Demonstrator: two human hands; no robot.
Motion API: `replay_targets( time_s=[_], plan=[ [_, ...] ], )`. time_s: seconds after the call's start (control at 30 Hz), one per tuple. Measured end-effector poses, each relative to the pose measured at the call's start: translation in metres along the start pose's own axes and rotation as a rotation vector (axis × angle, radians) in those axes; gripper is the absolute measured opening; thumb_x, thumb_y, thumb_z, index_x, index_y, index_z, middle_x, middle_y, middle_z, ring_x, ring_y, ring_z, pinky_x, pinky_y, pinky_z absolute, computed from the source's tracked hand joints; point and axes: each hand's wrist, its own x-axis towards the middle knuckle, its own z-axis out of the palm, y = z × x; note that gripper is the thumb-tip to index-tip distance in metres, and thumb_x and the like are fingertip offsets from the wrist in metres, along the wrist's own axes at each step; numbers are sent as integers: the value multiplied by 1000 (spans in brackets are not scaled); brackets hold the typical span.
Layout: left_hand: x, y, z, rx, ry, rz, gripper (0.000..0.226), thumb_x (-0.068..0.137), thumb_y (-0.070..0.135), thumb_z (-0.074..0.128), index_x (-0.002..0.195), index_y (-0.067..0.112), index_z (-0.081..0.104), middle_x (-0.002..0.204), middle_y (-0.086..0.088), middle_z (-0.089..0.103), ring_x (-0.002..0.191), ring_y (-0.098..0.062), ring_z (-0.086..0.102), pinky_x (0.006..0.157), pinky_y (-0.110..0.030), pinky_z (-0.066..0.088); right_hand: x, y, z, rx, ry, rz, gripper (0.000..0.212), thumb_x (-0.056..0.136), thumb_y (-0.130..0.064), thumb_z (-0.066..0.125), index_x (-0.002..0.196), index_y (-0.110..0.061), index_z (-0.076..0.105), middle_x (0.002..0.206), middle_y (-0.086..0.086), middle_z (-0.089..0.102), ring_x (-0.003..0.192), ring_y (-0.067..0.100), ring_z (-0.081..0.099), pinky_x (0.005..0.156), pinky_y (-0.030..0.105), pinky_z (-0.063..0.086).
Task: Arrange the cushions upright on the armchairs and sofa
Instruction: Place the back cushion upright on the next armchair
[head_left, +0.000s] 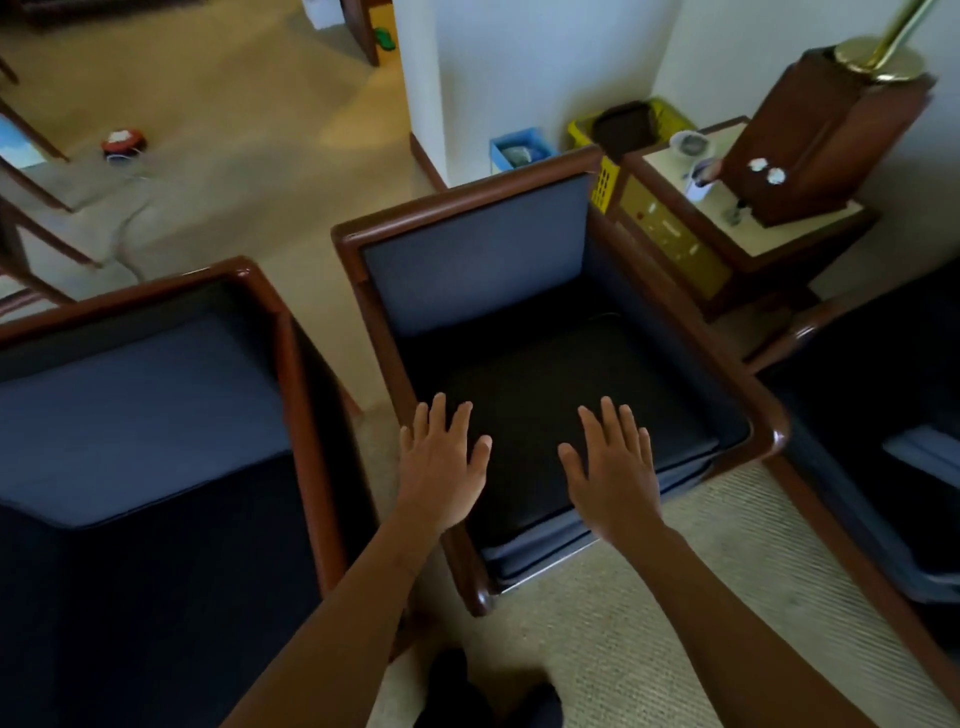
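Both hands are spread wide and hold nothing: left hand (441, 462) and right hand (610, 467) are palm-down, side by side, over the front half of the dark cushion (545, 364). I cannot tell whether the palms are pressing it or hovering just above.

That cushion lies flat on the seat of the middle armchair (467, 205), covering most of it from the front edge back toward the blue backrest. So on this chair the job is not yet done: I judge the cushion needs lifting by its front edge and leaning upright against the back.

To my left, the second armchair (291, 332) shows a blue surface over a darker one; I cannot say whether a loose cushion lies there. At the right edge is another dark seat (883, 364), likely the sofa, mostly out of view. No cushion stands upright anywhere I can see, so the task looks barely started.
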Motion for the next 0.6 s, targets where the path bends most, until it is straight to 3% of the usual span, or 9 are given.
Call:
replay_targets(
  time_s=[0.33, 0.6],
  plan=[
    [96, 45, 88, -210, -55, -403, 64, 107, 54, 51, 163, 27, 37, 173, -7, 30, 159, -30, 29, 124, -57, 35, 121, 108, 4, 15, -143, 45, 62, 109, -49, 33, 163, -20, 26, 174, 9, 16, 161, 30, 7, 129, 49, 13],
    [199, 20, 120, -102, -158, -469, 60, 111, 48, 46, 164, 21, 36, 172, -14, 29, 158, -37, 29, 123, -58, 36, 259, 124, 38, -49, -314, -73, 59, 110, -47, 34, 161, -18, 31, 171, 11, 24, 160, 32, 14, 128, 49, 20]
  ],
)
